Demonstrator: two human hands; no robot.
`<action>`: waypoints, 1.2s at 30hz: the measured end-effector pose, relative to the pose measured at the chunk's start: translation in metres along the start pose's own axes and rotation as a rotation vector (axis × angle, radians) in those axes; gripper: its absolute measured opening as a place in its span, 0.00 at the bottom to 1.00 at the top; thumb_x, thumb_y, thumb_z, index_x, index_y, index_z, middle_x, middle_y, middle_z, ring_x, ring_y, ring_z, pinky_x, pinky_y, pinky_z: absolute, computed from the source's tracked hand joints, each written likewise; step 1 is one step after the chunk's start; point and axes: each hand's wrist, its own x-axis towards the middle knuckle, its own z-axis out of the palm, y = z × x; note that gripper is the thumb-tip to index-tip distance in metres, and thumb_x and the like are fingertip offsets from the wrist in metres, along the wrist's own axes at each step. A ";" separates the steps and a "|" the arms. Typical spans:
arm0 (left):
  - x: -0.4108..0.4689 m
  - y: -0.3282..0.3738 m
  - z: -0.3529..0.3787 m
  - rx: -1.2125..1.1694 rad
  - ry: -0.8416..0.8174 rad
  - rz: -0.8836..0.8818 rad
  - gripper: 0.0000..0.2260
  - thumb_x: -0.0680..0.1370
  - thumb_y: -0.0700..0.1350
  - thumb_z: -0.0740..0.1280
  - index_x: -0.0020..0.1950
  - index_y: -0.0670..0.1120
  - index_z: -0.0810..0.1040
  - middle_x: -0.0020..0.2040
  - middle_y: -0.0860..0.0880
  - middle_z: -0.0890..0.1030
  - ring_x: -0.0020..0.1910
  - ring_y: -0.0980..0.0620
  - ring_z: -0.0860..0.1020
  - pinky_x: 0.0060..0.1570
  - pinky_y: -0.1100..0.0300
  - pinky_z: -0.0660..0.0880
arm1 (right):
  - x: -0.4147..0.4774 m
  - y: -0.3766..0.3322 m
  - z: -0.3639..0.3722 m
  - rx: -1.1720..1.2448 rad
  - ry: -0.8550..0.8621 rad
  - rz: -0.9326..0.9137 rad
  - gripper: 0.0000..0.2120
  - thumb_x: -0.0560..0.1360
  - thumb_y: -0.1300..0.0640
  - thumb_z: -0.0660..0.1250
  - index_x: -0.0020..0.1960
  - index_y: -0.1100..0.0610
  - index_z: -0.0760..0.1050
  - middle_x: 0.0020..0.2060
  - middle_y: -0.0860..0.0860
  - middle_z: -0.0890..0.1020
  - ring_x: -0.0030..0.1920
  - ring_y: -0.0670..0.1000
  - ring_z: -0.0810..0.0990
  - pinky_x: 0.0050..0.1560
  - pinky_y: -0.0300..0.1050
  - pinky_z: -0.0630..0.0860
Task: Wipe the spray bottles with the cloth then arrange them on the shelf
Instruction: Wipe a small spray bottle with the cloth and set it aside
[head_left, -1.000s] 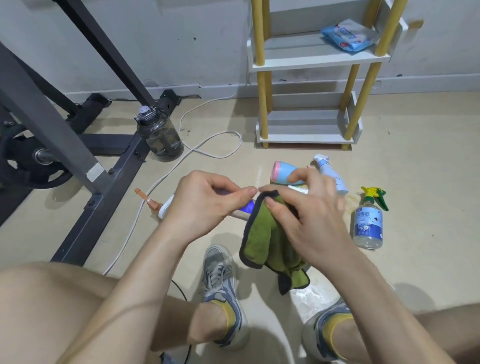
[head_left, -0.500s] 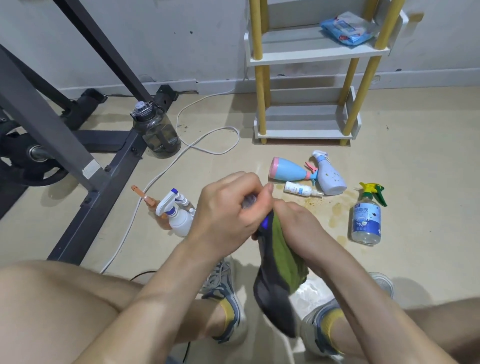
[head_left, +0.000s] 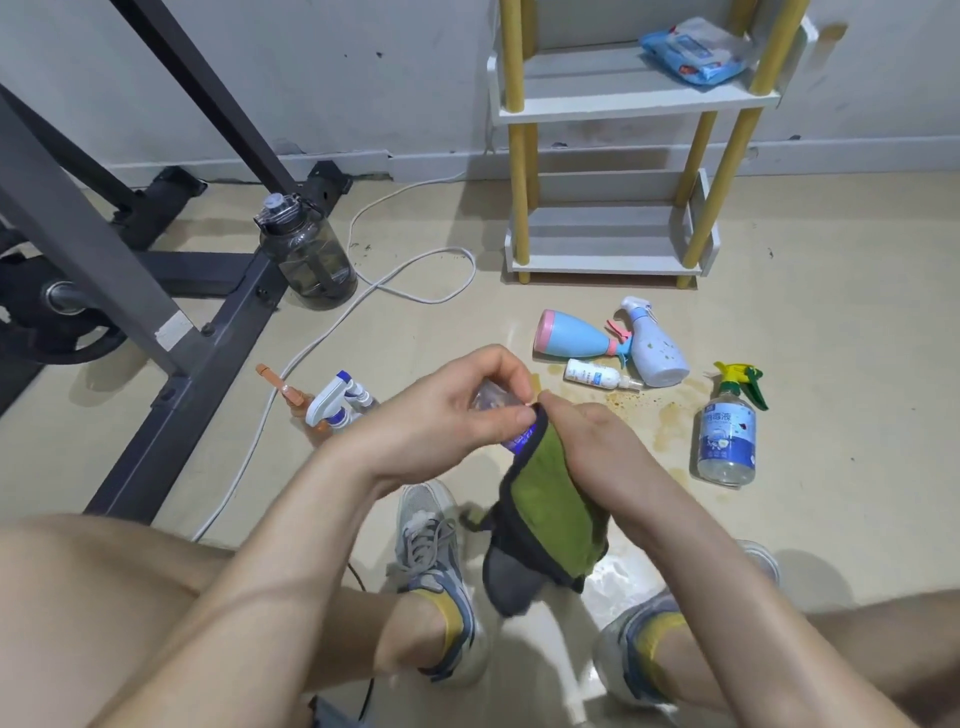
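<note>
Now, near centre: left hand (head_left: 447, 415) curls round a small clear bottle (head_left: 488, 404); right hand (head_left: 597, 447) grips the green cloth (head_left: 550, 509) wrapped over its lower end (purple label just showing). Green-trigger bottle (head_left: 727, 436) stands on the floor at right. Shelf (head_left: 608, 260) sits far, against the wall.

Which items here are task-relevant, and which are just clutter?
Job: held bottle, green cloth, blue-pink bottle, lavender sprayer, small white bottle, green-trigger bottle, white-trigger bottle, shelf.
Lying about: water jug, white cable, gym frame, wipes pack.
</note>
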 end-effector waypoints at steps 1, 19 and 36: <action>-0.001 0.003 -0.002 -0.089 0.013 -0.016 0.04 0.78 0.44 0.70 0.48 0.47 0.76 0.44 0.47 0.80 0.39 0.55 0.76 0.42 0.63 0.73 | -0.001 0.001 0.002 -0.111 0.077 -0.090 0.22 0.83 0.47 0.52 0.34 0.57 0.67 0.29 0.54 0.70 0.33 0.53 0.69 0.36 0.48 0.66; 0.000 0.009 -0.002 0.488 0.330 -0.209 0.31 0.77 0.69 0.54 0.37 0.45 0.81 0.27 0.49 0.80 0.25 0.56 0.74 0.34 0.58 0.70 | -0.012 0.014 0.012 -0.732 0.470 -0.553 0.20 0.81 0.45 0.43 0.35 0.51 0.61 0.24 0.48 0.66 0.27 0.57 0.65 0.29 0.47 0.60; -0.006 0.011 0.002 0.403 0.236 -0.089 0.25 0.78 0.63 0.63 0.33 0.44 0.79 0.25 0.48 0.76 0.24 0.56 0.68 0.29 0.59 0.64 | 0.003 0.018 0.006 0.013 0.595 -0.413 0.24 0.84 0.52 0.55 0.30 0.51 0.57 0.22 0.44 0.60 0.26 0.45 0.60 0.29 0.40 0.57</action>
